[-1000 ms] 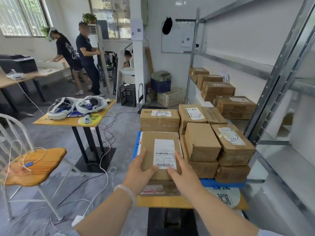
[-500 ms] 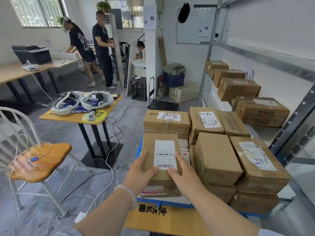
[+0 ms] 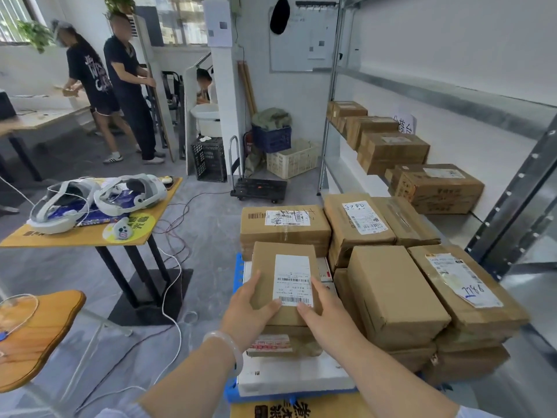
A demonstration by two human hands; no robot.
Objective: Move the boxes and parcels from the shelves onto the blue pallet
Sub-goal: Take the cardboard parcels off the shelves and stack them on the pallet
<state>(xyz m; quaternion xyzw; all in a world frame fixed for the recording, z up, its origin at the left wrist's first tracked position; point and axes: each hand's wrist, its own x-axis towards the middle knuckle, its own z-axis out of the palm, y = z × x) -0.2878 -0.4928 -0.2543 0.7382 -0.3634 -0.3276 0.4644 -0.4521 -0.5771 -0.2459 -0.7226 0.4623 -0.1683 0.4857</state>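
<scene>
While gripped, the parcel (image 3: pixel 266 267) lies between left hand (image 3: pixel 249 310) and right hand (image 3: pixel 323 319).

At nine o'clock a yellow table (image 3: pixel 164 203) carries two white VR headsets (image 3: pixel 60 206) (image 3: pixel 132 193) and a handheld controller (image 3: pixel 122 230) lying on a round sticker. A wooden chair seat (image 3: pixel 36 333) sits at eight o'clock, with a white cable (image 3: pixel 177 297) trailing over the grey floor beside it. Two people (image 3: pixel 87 73) (image 3: pixel 129 86) stand at ten o'clock. Toward twelve are a black crate (image 3: pixel 209 158), a blue crate (image 3: pixel 272 138) topped with green cloth, a cream basket (image 3: pixel 294 159) and a folded platform trolley (image 3: pixel 259 188). Above them hangs a whiteboard (image 3: pixel 301 40) with a black cap (image 3: pixel 279 15).
</scene>
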